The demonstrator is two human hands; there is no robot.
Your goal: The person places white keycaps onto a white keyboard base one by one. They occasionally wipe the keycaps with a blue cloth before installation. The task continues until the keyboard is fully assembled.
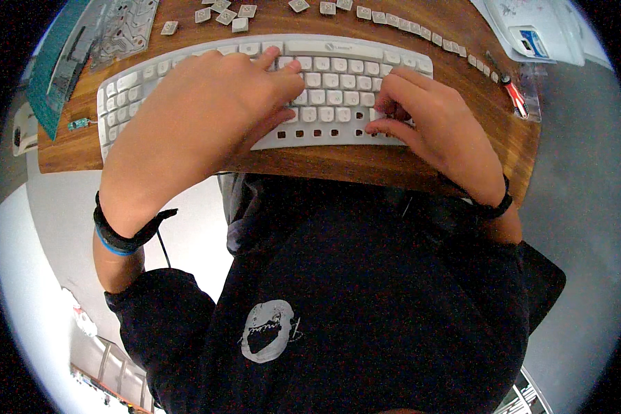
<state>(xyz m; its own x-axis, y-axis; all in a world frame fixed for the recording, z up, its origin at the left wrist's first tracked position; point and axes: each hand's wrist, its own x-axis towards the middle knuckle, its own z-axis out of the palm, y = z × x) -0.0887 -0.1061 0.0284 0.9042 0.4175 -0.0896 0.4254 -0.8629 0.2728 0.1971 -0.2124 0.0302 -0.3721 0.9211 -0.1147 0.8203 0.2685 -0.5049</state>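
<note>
A white keyboard (338, 80) lies across the wooden table in front of me, with its long space bar (334, 48) on the far side. Along its near edge runs a row of bare key sockets (308, 133) without caps. My left hand (228, 96) rests over the left-middle part, fingers apart, fingertips on the keys and near the space bar's left end. It covers many keys beneath it. At the right near corner my right hand (435, 117) is curled, thumb and fingers drawn together over the near rows. Whatever lies between those fingertips is hidden.
Loose keycaps (247, 12) lie scattered at the far side, and a curved line of keycaps (414, 28) runs to the right. A red-and-black tool (514, 96) lies near the right edge. Clear printed sheets (125, 31) and a small green circuit board (79, 124) are at left.
</note>
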